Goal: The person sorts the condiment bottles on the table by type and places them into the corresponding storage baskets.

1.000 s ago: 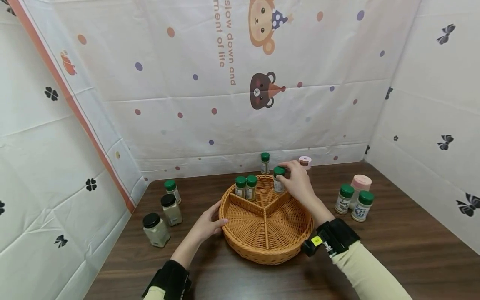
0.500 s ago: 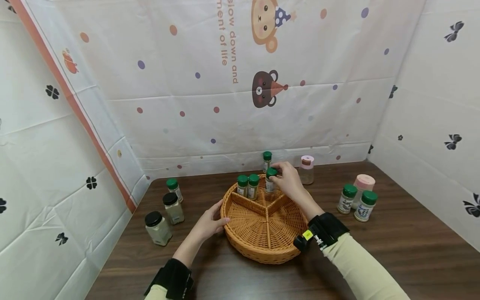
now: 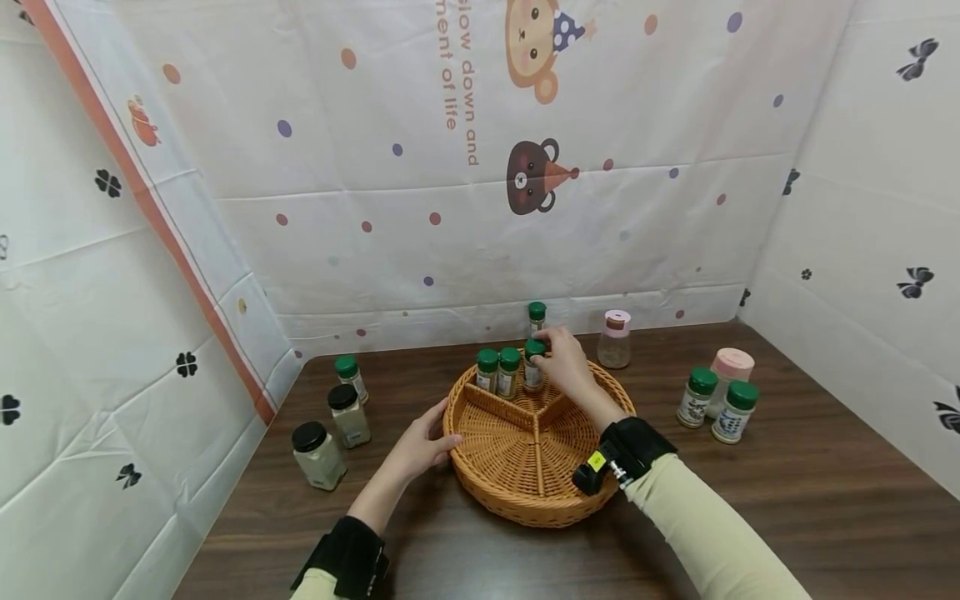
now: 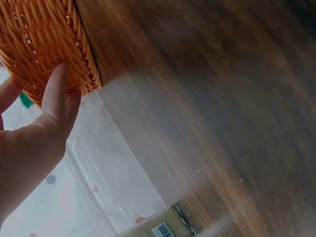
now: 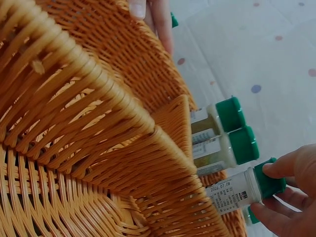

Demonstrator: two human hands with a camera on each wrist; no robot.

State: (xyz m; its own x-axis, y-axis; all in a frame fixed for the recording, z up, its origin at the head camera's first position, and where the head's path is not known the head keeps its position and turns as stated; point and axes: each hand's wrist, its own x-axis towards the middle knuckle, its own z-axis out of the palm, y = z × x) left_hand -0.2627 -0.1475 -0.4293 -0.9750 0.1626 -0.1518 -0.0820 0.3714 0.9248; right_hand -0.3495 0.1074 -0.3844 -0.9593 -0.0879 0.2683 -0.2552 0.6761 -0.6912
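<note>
A round wicker basket [image 3: 491, 437] with three compartments sits on the table. My left hand [image 3: 420, 447] holds its left rim, thumb over the edge and fingers [image 4: 55, 94] against the outer wall. With thumb and fingers, my right hand [image 3: 567, 368] pinches the green cap of a small spice jar [image 5: 232, 194]. This jar stands nearly upright in the back compartment in the head view, its lower part hidden by the divider in the right wrist view. Just left of it, two more green-capped jars [image 3: 487, 382] stand side by side in the same compartment.
Behind the basket are another green-capped jar [image 3: 537, 313] and a pink-lidded shaker [image 3: 615, 342]. At right, two green-capped jars [image 3: 694, 400] stand by a pink-lidded one [image 3: 731, 367]. Two black-lidded jars [image 3: 319, 458] and a green-capped one [image 3: 348, 375] are at left.
My right hand has moved left with the spice jar, bringing it close to the two jars in the back compartment. The left hand keeps its hold on the basket rim.
</note>
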